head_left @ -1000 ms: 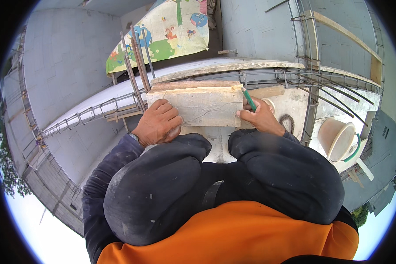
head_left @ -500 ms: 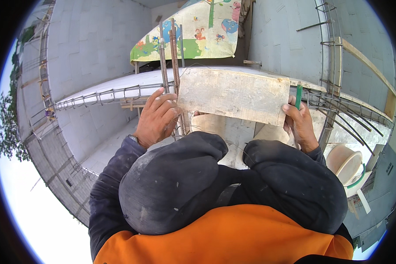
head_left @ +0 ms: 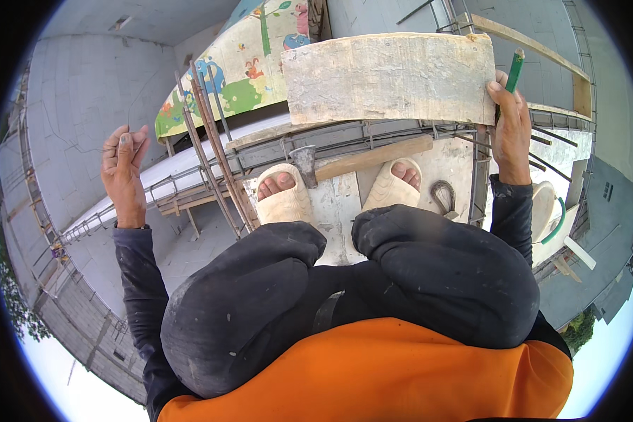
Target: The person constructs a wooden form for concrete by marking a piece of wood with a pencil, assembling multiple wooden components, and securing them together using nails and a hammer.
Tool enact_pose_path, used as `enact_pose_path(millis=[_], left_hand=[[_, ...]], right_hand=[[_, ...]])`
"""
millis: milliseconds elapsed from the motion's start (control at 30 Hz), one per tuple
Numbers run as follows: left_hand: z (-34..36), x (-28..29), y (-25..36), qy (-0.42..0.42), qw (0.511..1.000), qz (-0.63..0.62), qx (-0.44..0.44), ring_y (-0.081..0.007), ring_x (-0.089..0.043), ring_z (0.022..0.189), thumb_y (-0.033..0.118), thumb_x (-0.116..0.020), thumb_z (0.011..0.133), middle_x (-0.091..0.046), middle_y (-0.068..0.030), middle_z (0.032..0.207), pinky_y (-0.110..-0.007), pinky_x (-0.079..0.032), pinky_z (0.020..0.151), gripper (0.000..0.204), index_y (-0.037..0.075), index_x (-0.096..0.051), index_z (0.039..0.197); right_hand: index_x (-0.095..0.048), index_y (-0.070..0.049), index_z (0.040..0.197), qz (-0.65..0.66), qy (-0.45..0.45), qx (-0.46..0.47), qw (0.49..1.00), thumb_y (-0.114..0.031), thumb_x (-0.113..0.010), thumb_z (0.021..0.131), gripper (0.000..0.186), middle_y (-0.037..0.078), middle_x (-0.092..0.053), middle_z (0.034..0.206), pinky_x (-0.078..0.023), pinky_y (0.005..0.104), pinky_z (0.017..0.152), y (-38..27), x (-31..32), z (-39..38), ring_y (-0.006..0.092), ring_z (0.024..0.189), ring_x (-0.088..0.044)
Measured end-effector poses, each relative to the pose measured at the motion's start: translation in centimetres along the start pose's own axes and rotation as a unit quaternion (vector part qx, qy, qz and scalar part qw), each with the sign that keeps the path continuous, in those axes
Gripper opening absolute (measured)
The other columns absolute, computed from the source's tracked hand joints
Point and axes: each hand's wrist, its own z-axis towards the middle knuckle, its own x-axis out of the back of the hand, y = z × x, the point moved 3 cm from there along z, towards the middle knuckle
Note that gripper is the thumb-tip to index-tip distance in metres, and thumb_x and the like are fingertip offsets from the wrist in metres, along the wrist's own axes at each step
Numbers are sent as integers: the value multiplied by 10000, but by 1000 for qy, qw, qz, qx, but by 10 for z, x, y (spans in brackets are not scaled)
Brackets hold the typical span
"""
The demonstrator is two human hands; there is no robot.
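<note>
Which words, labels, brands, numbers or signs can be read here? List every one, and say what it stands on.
None can be read.
Board: stains and rough marks, no lettering I can make out.
Pencil: any print is too small to tell.
Sheet: cartoon animals and plants, no readable words.
Dark patch at far right: too small to tell whether it is writing.

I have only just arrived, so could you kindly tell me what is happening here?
The crouching person's right hand holds a pale board by its right end, along with a green pencil-like stick. The left hand is raised, apart from the board, seemingly pinching a thin wire. A wooden strip lies near the sandals.
</note>
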Motion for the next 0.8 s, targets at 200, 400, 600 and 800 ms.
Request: enact_pose_path(millis=[200, 400, 600, 800], left_hand=[[-41, -171, 11, -306, 929, -159, 134, -203, -730, 1066, 252, -560, 1085, -741, -79, 1021, -252, -590, 763, 269, 40, -584, 1249], [-134, -304, -28, -594, 723, -138, 324, -196, -648, 1199, 377, -605, 1059, -707, -151, 1264, -298, -582, 873, 503, 28, -534, 1414], [-170, -290, -77, -644, 730, 174, 151, -348, -401, 1479, 571, -616, 985, -436, -217, 1586, -394, -331, 1214, 859, -8, -369, 1569], [-107, -182, -6, -718, 646, 236, 103, -374, -529, 1368, 526, -703, 930, -576, -226, 1450, -372, -390, 1167, 846, -41, -456, 1507]], right_hand=[[-646, 14, 1262, 53, 206, 137, 967, -379, -619, 952, 502, 33, -636, 852, -427, 249, 545, -53, 50, 1, 86, 704, -578], [-518, 52, 1366, 45, 164, 162, 972, -440, -694, 925, 684, 165, -565, 1080, -499, 257, 592, -70, 80, 8, 157, 895, -629], [-539, 69, 1393, 18, 44, 74, 996, -449, -613, 943, 691, 110, -683, 937, -485, 203, 533, -56, 19, -11, 67, 687, -640], [-639, 35, 1230, 53, -3, 12, 999, -315, -579, 976, 436, 32, -657, 838, -434, 216, 524, -27, -33, -34, 51, 663, -596]])
